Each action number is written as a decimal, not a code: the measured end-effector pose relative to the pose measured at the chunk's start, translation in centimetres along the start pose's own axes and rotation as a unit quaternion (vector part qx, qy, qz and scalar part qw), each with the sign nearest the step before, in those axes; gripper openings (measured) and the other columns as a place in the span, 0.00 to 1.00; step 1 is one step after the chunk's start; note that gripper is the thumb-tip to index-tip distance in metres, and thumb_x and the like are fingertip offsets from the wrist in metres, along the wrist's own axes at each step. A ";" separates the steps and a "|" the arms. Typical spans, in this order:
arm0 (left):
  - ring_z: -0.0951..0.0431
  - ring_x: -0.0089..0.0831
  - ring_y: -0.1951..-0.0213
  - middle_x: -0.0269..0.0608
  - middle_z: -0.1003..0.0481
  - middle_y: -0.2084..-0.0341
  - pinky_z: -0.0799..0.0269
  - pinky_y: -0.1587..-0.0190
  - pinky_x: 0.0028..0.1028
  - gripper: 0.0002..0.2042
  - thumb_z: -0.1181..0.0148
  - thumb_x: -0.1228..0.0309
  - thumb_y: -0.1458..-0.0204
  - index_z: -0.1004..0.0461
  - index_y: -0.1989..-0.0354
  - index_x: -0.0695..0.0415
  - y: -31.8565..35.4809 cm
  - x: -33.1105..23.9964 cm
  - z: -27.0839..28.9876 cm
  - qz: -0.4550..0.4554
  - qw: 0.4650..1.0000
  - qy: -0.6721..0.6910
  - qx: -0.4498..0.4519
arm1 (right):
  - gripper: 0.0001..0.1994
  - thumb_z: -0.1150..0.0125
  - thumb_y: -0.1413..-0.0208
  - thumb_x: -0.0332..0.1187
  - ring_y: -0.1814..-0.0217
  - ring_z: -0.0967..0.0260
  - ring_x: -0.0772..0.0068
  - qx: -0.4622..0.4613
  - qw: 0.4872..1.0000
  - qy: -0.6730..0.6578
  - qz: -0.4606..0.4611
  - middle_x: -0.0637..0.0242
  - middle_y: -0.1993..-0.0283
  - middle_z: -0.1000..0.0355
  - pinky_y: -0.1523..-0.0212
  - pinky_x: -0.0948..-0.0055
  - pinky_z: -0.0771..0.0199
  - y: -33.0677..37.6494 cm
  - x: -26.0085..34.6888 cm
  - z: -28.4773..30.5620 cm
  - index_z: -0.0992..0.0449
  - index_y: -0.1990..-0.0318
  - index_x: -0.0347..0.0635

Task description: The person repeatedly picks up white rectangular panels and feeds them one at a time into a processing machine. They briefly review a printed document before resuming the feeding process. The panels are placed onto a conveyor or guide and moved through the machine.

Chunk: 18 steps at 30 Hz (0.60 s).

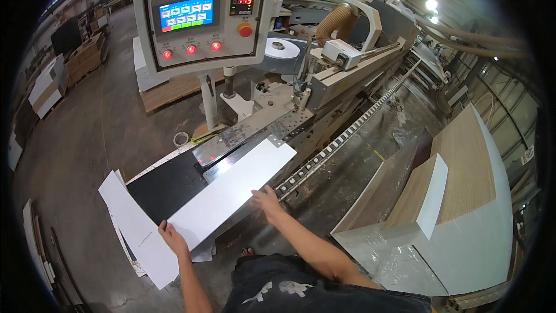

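At the near end of the black machine tabletop (165, 188), the left hand (172, 237) grips the corner of a long white laminated panel (231, 191), fingers curled around it; the right hand (265, 202) presses flat, fingers spread, on its side edge. Stiff, smooth and probably slippery, it handles best by the edges. No containers show.

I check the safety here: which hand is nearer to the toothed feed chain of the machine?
Right. The right hand rests on the white panel's edge beside the feed chain; the left hand holds the panel's near end, farther away.
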State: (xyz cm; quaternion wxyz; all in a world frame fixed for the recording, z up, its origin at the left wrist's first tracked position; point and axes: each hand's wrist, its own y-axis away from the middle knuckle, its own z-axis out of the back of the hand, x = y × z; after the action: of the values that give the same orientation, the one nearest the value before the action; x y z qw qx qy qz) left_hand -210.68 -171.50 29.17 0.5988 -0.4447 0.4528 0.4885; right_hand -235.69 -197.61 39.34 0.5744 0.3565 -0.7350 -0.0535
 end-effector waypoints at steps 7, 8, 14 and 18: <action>0.25 0.42 0.39 0.58 0.31 0.35 0.32 0.34 0.35 0.35 0.35 0.72 0.39 0.44 0.25 0.62 -0.3 -8.3 -1.5 0.093 0.964 0.035 0.245 | 0.49 0.34 0.37 0.29 0.44 0.27 0.62 0.028 0.999 0.024 0.017 0.50 0.34 0.36 0.42 0.63 0.21 -7.8 0.0 2.2 0.67 0.20 0.32; 0.25 0.43 0.38 0.57 0.31 0.34 0.32 0.34 0.35 0.36 0.34 0.73 0.41 0.43 0.25 0.61 0.3 -8.6 -0.8 -0.001 0.972 -0.056 0.230 | 0.49 0.34 0.37 0.29 0.44 0.26 0.63 0.056 0.997 0.050 0.023 0.51 0.33 0.36 0.41 0.63 0.22 -8.6 -0.1 2.4 0.65 0.20 0.32; 0.31 0.47 0.32 0.51 0.33 0.30 0.32 0.33 0.37 0.36 0.32 0.82 0.50 0.35 0.29 0.61 3.4 -10.7 0.2 -0.094 0.950 -0.203 0.218 | 0.37 0.33 0.37 0.39 0.15 0.73 0.34 -0.047 0.901 0.368 0.223 0.27 0.19 0.71 0.24 0.47 0.51 -10.7 -2.3 3.4 0.45 0.32 0.19; 0.26 0.46 0.36 0.52 0.28 0.34 0.32 0.34 0.37 0.31 0.35 0.88 0.53 0.26 0.36 0.60 3.5 -10.0 -1.3 -0.057 0.964 -0.198 0.167 | 0.31 0.37 0.35 0.39 0.19 0.82 0.15 -0.010 0.866 0.400 0.302 0.14 0.24 0.76 0.22 0.39 0.60 -8.7 0.3 2.5 0.37 0.43 0.11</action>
State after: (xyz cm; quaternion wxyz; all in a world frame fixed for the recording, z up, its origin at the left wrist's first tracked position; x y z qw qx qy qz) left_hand -215.43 -174.11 38.32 0.7690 -0.2583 0.3742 0.4495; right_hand -233.86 -205.03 34.48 0.8103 0.1024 -0.5138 0.2626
